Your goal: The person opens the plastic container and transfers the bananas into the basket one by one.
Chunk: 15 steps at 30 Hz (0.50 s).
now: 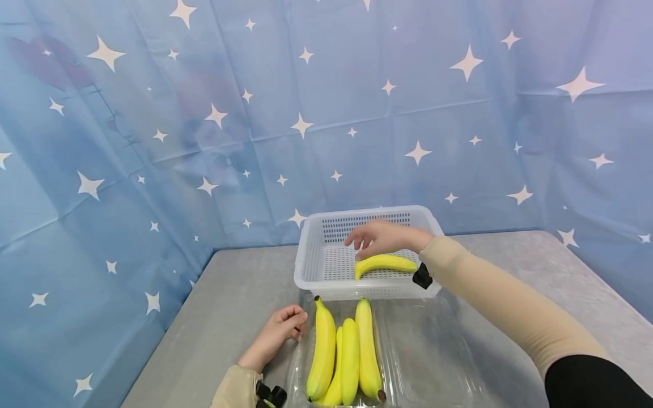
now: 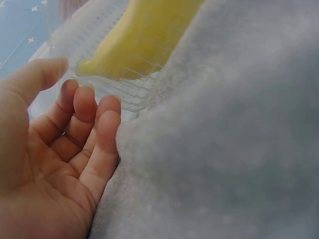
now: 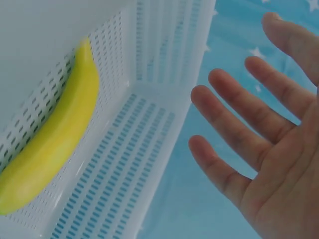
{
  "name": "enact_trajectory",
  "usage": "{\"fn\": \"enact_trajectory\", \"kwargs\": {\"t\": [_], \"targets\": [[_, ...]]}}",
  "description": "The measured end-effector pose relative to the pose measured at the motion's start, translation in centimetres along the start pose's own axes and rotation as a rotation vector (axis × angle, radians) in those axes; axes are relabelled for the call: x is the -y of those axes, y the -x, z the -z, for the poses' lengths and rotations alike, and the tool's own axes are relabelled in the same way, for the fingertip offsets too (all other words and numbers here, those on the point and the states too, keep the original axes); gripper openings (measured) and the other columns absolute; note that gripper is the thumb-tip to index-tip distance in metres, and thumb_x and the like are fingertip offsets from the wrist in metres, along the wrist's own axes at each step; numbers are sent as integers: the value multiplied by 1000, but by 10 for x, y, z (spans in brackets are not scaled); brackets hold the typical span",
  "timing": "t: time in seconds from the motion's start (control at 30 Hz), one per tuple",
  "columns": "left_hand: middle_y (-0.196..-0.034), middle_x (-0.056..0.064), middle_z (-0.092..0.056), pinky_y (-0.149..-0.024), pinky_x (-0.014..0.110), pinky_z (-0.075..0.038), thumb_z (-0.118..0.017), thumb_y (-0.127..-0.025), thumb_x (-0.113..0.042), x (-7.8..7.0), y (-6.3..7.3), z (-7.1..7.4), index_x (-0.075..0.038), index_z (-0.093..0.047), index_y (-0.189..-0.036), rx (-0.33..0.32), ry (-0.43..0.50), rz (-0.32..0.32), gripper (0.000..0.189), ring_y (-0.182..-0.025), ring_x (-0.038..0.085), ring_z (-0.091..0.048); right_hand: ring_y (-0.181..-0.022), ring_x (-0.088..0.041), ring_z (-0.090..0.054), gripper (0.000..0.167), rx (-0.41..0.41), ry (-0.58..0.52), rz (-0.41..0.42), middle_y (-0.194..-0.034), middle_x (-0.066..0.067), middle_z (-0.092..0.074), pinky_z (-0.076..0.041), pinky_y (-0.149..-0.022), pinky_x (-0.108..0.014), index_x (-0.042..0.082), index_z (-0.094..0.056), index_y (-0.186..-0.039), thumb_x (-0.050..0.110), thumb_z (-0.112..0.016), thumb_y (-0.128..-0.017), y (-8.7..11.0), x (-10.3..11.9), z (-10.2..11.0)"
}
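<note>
My right hand is over the white plastic basket, fingers spread and holding nothing. One yellow banana lies in that basket, just below the hand; the right wrist view shows the same banana apart from the fingers. Several more bananas lie side by side in the left half of a clear plastic container. Beside that container's left rim rests my left hand, its fingers loosely curled with nothing in them. Whether it touches the rim, I cannot tell.
A grey table carries both containers, the basket standing behind the clear one. The right half of the clear container is a flat, see-through lid or tray. A blue curtain with white stars hangs behind the table.
</note>
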<state>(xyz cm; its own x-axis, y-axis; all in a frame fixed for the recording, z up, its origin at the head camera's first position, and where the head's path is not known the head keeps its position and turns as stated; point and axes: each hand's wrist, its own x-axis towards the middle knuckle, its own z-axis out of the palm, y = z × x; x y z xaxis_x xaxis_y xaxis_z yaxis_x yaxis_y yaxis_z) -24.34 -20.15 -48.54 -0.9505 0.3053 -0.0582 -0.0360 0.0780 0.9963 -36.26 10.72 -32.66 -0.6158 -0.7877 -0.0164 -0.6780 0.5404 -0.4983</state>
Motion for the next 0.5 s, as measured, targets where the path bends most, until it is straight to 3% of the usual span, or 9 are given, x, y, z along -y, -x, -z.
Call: {"fn": "enact_trajectory", "kwargs": {"t": [0.3, 0.5], "targets": [[-76, 5, -58, -59, 27, -51, -60, -96, -21, 0, 0, 0, -3, -57, -88, 0, -6, 0, 20, -62, 15, -55, -105, -18, -60, 41, 31, 17, 77, -115, 8, -63, -50, -87, -37, 20, -61, -126, 28, -71, -88, 10, 22, -17], [-75, 5, -58, -59, 27, -51, -60, -96, -21, 0, 0, 0, -3, -57, -88, -2, -3, 0, 20, -62, 15, -55, -106, -12, -58, 45, 27, 29, 138, -126, 8, -58, -49, -90, -40, 20, -59, -130, 29, -71, -88, 20, 33, -29]]}}
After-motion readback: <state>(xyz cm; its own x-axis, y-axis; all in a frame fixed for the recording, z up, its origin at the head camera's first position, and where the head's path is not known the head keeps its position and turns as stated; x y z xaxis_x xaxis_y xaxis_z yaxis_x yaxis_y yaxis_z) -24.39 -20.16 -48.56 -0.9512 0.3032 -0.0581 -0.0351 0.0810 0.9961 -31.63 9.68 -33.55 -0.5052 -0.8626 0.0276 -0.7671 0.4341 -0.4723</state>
